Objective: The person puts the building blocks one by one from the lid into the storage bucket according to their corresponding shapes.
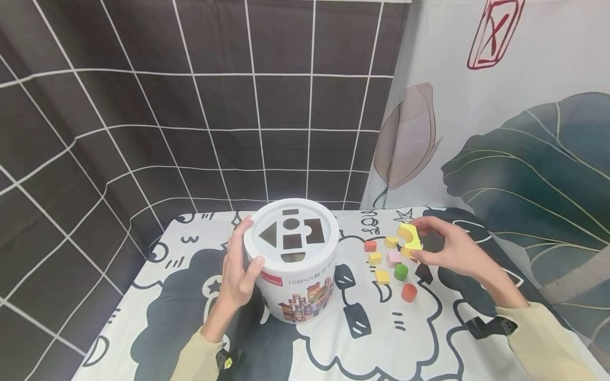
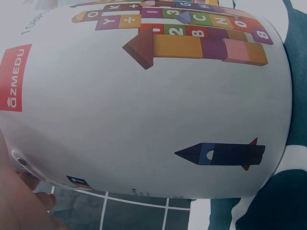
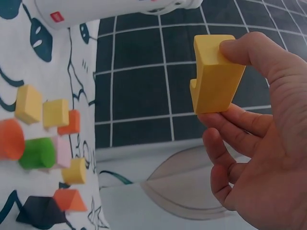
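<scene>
My right hand (image 1: 445,246) pinches a yellow arch block (image 3: 218,76) between thumb and fingertips, raised above the loose blocks at the right. A rounded notch cuts into one side of the arch block. On the left, my left hand (image 1: 235,272) rests against a white bucket (image 1: 305,296), thumb at the front of the rim and fingers along its left side. The bucket stands upright, printed with block pictures. Its white lid (image 1: 259,254) has several shaped holes, among them a triangle, a circle and a square. In the left wrist view the bucket's wall fills most of the picture.
Right of the bucket lie several small blocks: a green cylinder (image 1: 401,272), a red-orange cylinder (image 1: 409,292), a pink block (image 1: 393,259), yellow blocks (image 1: 382,277) and a red block (image 1: 370,246). A patterned cloth (image 1: 381,338) covers the table; a dark grid curtain (image 1: 229,106) hangs behind.
</scene>
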The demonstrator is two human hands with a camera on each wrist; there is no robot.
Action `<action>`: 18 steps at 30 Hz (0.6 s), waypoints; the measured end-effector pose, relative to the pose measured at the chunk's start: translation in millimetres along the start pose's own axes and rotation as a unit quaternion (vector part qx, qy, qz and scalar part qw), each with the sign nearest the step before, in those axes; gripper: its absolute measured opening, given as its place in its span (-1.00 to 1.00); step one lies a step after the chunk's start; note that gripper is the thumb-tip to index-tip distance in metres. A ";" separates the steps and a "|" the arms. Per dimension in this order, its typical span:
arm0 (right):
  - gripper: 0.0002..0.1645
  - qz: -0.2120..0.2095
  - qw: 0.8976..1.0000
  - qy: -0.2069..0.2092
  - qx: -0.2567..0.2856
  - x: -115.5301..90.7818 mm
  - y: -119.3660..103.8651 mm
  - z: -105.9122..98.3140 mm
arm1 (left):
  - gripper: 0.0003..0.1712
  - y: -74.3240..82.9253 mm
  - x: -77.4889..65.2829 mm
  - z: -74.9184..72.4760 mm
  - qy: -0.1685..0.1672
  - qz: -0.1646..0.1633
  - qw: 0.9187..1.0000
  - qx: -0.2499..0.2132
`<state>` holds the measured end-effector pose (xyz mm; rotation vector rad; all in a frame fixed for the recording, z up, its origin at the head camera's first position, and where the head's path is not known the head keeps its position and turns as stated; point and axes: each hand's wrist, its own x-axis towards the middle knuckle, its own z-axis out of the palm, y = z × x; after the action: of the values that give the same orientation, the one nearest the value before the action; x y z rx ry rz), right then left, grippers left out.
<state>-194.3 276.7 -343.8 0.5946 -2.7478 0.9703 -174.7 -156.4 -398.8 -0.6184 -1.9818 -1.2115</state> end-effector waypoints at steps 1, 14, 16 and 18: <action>-0.28 -0.003 1.000 -0.001 0.001 1.7 -2.1 0.3 | -0.16 -0.1 0.0 0.0 0.000 -0.001 1.000 0.001; -0.33 -0.045 0.999 0.007 0.004 20.9 -22.5 7.0 | -0.16 0.2 -0.9 -0.9 -0.004 -0.008 1.000 0.008; -0.32 -0.047 0.999 0.009 0.003 22.8 -26.1 7.0 | -0.16 0.1 -0.6 -0.7 -0.004 -0.006 1.000 0.008; -0.33 -0.053 0.999 0.011 0.002 24.9 -29.5 7.3 | -0.16 0.1 -0.6 -0.7 -0.005 -0.006 1.000 0.010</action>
<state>-204.6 243.4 -325.7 0.7181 -2.6646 0.9518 -174.1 -157.0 -399.0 -0.6042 -2.0058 -1.1978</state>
